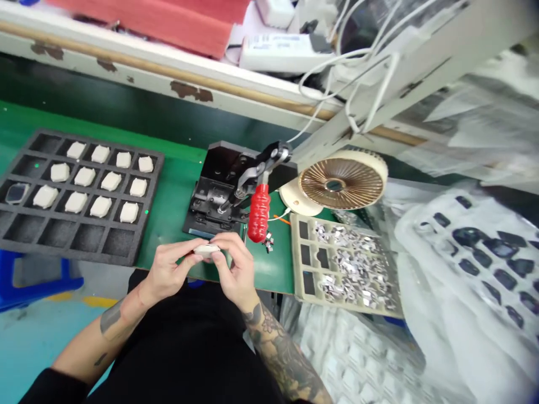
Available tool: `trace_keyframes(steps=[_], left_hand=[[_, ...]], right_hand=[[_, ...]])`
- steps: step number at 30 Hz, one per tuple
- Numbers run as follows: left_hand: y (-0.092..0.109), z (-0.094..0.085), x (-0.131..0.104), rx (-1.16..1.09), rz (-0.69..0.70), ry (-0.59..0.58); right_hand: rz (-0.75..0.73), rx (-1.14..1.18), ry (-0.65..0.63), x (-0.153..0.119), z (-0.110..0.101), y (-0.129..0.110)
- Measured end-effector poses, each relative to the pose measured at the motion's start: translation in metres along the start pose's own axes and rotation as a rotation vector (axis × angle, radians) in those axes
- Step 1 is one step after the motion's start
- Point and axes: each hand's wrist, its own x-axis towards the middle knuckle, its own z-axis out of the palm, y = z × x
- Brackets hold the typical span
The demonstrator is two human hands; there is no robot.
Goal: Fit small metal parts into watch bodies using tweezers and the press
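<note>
Head view shows a small off-white piece (206, 250) (slim, edge-on) pinched between both hands (233, 265).

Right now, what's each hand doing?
Left hand: closed on the white piece, fingertips and thumb at its left end.
Right hand: closed on the same piece's right end.

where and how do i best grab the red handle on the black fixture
Probably around the middle of the ribbed red handle, from the near right side. Its lower end sticks out towards the person, while the metal linkage and black fixture crowd its top and left. The ribs should help grip.
</note>
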Motion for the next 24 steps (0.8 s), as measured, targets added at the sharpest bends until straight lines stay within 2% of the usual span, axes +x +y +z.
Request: trace_keyframes(steps=[1, 4, 5, 6, 7, 9, 10, 11, 13, 16, 18, 19, 21, 24], left_hand=[[-0.003, 0.002, 0.0, -0.06, -0.06, 0.017], [-0.01, 0.005, 0.001, -0.281, -0.218, 0.062], [-0.011, 0.005, 0.002, -0.334, -0.252, 0.075], [-0.012, 0.004, 0.002, -0.371, -0.279, 0.09], [-0.011, 0.003, 0.002, -0.397, -0.304, 0.099], [-0.01, 0.0, 0.001, -0.429, -0.351, 0.095], [-0.009, -0.001, 0.0, -0.435, -0.366, 0.085], [-0.009, -0.001, -0.001, -0.433, -0.373, 0.075], [-0.009, 0.0, -0.004, -0.416, -0.371, 0.058], [-0.012, 0.003, -0.006, -0.383, -0.355, 0.034], [-0.016, 0.002, -0.006, -0.306, -0.325, 0.013], [-0.017, 0.001, -0.006, -0.24, -0.295, 0.006], [-0.021, -0.004, -0.005, -0.086, -0.218, -0.005], [-0.026, -0.011, 0.0, 0.078, -0.114, -0.003]], right_hand=[[-0.053, -0.085, 0.032, 0.005, -0.007, -0.001], [-0.305, -0.295, 0.295, 0.034, -0.029, 0.001], [-0.388, -0.317, 0.339, 0.048, -0.035, 0.002], [-0.447, -0.318, 0.319, 0.064, -0.041, 0.002], [-0.471, -0.309, 0.241, 0.08, -0.045, 0.0], [-0.427, -0.28, 0.046, 0.108, -0.049, -0.009], [-0.391, -0.254, 0.004, 0.12, -0.049, -0.017], [-0.367, -0.222, 0.01, 0.129, -0.047, -0.028], [-0.356, -0.155, 0.128, 0.137, -0.044, -0.053], [-0.366, -0.12, 0.395, 0.129, -0.041, -0.08], [-0.35, -0.186, 0.521, 0.109, -0.04, -0.076], [-0.335, -0.215, 0.53, 0.094, -0.039, -0.066], [-0.308, -0.234, 0.424, 0.062, -0.034, -0.037], [-0.242, -0.329, 0.1, 0.023, -0.019, 0.01]])
